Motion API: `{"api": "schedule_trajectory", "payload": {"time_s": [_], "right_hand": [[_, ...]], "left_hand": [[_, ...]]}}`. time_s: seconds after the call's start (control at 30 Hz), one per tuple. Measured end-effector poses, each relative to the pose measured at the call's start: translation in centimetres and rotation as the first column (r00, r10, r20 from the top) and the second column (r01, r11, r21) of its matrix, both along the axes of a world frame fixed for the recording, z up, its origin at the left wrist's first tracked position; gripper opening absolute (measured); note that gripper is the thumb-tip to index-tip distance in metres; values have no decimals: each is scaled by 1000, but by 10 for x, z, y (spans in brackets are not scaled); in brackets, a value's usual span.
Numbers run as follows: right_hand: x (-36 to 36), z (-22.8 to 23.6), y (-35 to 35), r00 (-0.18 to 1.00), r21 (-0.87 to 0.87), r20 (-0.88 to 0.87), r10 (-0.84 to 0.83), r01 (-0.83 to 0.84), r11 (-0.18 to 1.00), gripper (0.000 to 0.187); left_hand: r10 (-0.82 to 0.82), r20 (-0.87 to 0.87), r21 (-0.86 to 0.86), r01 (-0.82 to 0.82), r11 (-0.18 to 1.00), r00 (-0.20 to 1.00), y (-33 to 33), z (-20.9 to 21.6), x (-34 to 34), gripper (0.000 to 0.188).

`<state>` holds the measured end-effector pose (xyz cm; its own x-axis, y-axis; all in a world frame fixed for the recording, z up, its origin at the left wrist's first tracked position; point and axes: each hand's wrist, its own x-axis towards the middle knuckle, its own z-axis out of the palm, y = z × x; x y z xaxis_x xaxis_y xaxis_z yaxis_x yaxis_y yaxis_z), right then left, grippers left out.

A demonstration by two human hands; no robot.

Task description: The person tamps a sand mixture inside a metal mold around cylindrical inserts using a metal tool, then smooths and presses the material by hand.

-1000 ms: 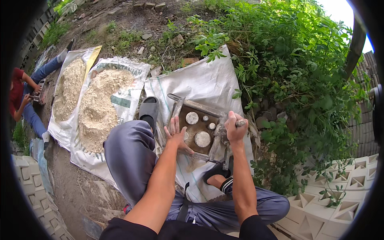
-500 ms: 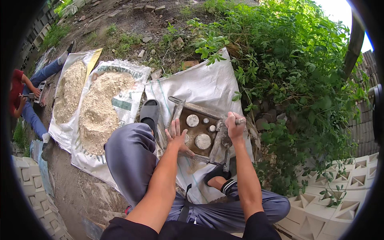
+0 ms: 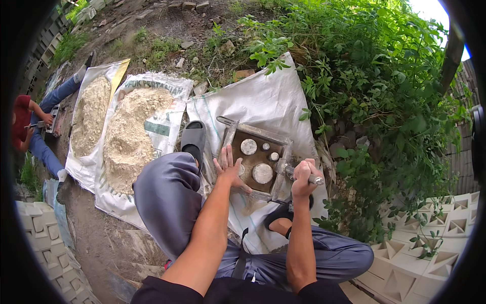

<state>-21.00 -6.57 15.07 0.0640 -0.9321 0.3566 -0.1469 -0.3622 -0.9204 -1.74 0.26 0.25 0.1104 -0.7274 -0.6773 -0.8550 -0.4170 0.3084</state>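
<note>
In front of me a square mould frame point(image 3: 259, 130) of worn grey bars lies on a white woven sack point(image 3: 253, 108). Inside it, several pale round discs point(image 3: 262, 173) of different sizes sit on a brown base. My left hand point(image 3: 230, 169) rests with fingers spread over the frame's left side, partly hiding one disc. My right hand point(image 3: 304, 178) is wrapped around a hammer-like tool point(image 3: 317, 180) at the frame's right side. Its grip end points right, and its other end is close to the frame's right bar; I cannot tell whether they touch.
Two sacks bear heaps of pale powder point(image 3: 129, 137) to the left. Beyond them another person point(image 3: 30, 121) sits, handling a small frame. A dark sandal point(image 3: 193, 139) is on my left foot. Leafy plants point(image 3: 364, 101) crowd the right, above stacked patterned blocks point(image 3: 405, 263).
My right hand has moved down and slightly right with the tool, which has turned in my grip. My left hand stays on the frame. The whole view has shifted a little.
</note>
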Motion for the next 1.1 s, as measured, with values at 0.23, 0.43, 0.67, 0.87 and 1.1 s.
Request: {"api": "schedule_trajectory", "payload": {"time_s": [0.23, 0.43, 0.67, 0.87, 1.1], "right_hand": [[-3, 18, 20, 982, -20, -187, 37, -42, 999, 36], [-9, -15, 35, 984, 11, -176, 17, -16, 1000, 33], [-12, -42, 59, 988, 172, -146, -58, 83, 982, 24], [-5, 7, 76, 988, 104, 24, -154, 151, 983, 30], [-6, 0, 65, 974, -7, -224, 15, -17, 1000, 24]], "left_hand": [[18, 13, 13, -18, 1000, 1000, -2, 5, 1, 149], [0, 16, 6, 0, 1000, 1000, -1, 0, -1, 150], [-17, 33, -39, 18, 999, 999, -5, -3, -9, 149], [11, 16, -49, -10, 999, 1000, 1, -1, -1, 147], [-1, 19, 16, 1, 1000, 1000, -3, 11, -4, 148]]}}
